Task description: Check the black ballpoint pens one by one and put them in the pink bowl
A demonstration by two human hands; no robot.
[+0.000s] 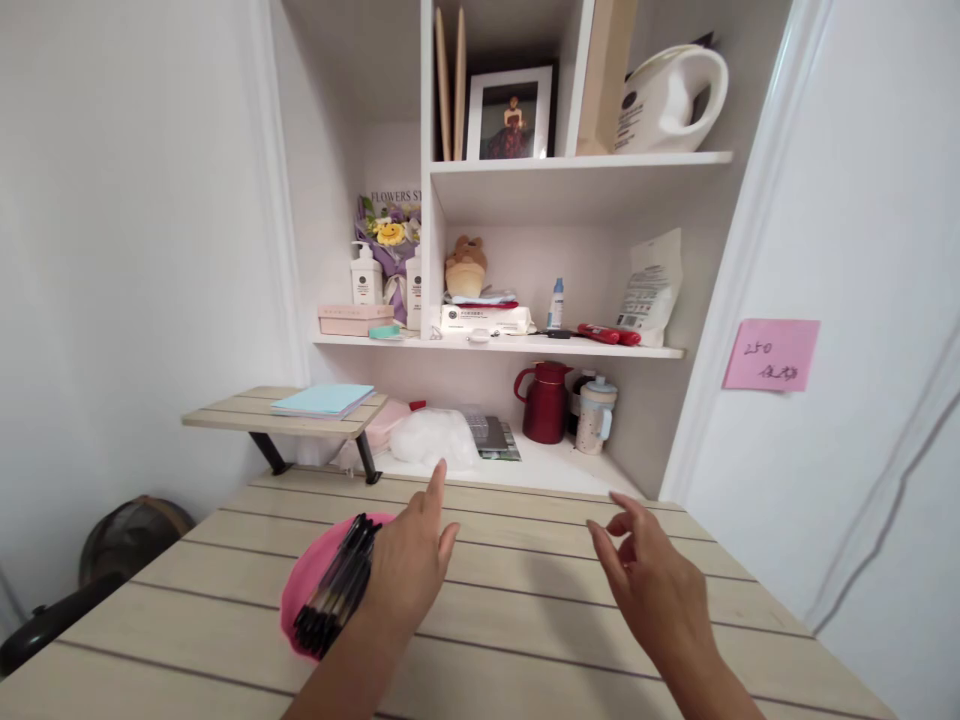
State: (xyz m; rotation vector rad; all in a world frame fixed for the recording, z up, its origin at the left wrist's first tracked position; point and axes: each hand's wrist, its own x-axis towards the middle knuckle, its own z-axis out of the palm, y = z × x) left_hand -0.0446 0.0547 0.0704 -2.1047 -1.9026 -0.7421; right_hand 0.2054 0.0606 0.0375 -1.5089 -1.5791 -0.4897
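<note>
My left hand hovers over the wooden table, fingers stretched forward with the index finger pointing out, holding nothing. Just left of it a pink dish carries a bundle of several black pens. My right hand is raised over the table's right half, its fingers loosely spread and curled, empty. Both hands sit apart from each other above bare tabletop.
A white shelf unit rises behind the table with bottles, a red kettle, a mug, a framed picture and a plastic bag. A small riser holds a blue notebook. A pink note sticks to the right wall.
</note>
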